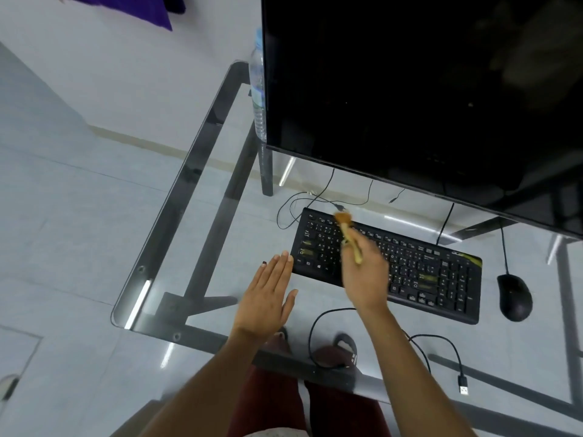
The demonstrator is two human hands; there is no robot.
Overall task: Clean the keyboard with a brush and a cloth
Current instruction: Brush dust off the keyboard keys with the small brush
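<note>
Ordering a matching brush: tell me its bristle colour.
Light orange-brown bristles, seen in the head view.

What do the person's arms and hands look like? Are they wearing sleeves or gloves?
No sleeves or gloves show. Both forearms are bare up to the picture's edge. The left hand and right hand are bare too, with no rings, watch or bracelets visible.

Faint white letters Q, W, A, S on the keyboard (386, 264) keys; bottle (258, 89) label unreadable.
</note>
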